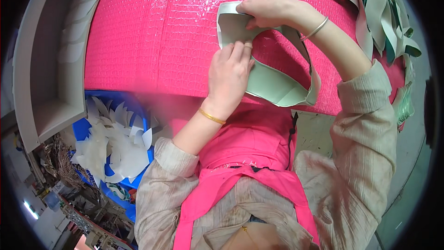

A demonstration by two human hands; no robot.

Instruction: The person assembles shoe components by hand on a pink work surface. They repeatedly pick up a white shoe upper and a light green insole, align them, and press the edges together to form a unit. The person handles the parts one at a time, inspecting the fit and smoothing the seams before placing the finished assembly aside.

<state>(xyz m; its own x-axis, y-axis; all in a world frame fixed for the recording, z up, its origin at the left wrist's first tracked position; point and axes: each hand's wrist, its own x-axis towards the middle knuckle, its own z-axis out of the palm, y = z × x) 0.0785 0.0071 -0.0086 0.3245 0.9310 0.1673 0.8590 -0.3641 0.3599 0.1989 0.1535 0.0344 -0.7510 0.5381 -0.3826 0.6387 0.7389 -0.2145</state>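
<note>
A pale green and off-white piece of sheet material [274, 84], leather-like and bent into an open loop, lies on the pink covered table [152, 37]. At its near left edge my left hand [227, 74] is closed, fingers curled over the material and the thumb mostly hidden. Farther back, my right hand [266, 10] is closed on the upper edge, pinching it between thumb and fingers. Between my hands the whitish inner face of the piece shows. Its right end curves up and around, with pink showing through the middle of the loop.
Left of the table stands a grey-white open shelf [46, 83] with stacked pale pieces [78, 23]. Below it, a blue bin [118, 96] holds whitish cut scraps [125, 150]. More pale and green pieces [377, 11] hang at the table's right end. A pink apron covers my lap.
</note>
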